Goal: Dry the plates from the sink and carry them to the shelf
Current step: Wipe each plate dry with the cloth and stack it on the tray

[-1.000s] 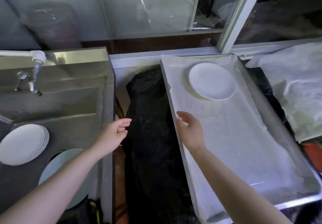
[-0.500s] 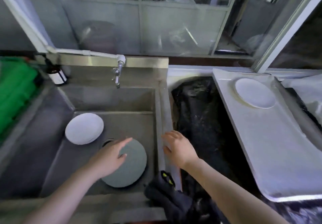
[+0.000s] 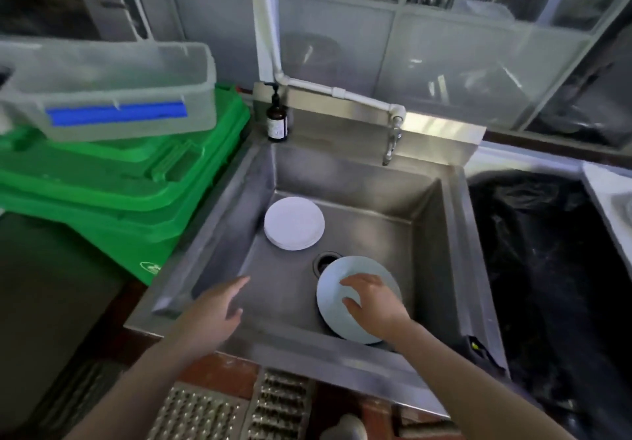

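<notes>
Sink (image 3: 427, 234): square stainless-steel basin, brushed and dull, round drain (image 3: 323, 261) at centre. Pale blue plate (image 3: 337, 316): round, glossy, flat on the basin floor near right, edge over the drain. Right hand (image 3: 374, 302) rests on it, fingers spread and lightly bent, no grip visible. Left hand (image 3: 213, 316) hovers over the near left rim, fingers relaxed, holding nothing. White plates (image 3: 294, 223): small round stack, far left in the basin. Green plastic crates (image 3: 136, 179) left; glazed partition behind.
</notes>
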A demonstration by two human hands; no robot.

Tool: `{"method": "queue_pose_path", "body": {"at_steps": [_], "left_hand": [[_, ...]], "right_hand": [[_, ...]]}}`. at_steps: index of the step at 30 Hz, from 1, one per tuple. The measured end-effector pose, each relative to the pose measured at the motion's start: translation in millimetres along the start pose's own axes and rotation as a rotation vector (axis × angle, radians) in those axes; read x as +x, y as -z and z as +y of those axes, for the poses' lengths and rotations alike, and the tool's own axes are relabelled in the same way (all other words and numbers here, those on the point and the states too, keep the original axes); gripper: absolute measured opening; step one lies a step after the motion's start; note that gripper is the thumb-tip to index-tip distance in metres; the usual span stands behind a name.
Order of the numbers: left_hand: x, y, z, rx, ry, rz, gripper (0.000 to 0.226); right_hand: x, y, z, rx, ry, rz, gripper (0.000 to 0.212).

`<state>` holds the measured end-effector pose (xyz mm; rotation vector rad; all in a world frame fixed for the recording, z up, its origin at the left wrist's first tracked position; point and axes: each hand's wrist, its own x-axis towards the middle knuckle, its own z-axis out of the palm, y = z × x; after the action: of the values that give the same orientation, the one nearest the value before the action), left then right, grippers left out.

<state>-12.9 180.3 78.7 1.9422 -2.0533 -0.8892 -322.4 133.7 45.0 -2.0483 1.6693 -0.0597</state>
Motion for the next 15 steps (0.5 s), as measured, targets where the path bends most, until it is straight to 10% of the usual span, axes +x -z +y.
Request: {"method": "queue_pose_path", "body": {"at_steps": [15], "left_hand": [[52.6,13.6,-57.5,-0.058,0.299,0.043,0.058]], "right_hand": [[177.8,-80.6,-1.7,0.444,-0.443,-0.252,0.016]]}}
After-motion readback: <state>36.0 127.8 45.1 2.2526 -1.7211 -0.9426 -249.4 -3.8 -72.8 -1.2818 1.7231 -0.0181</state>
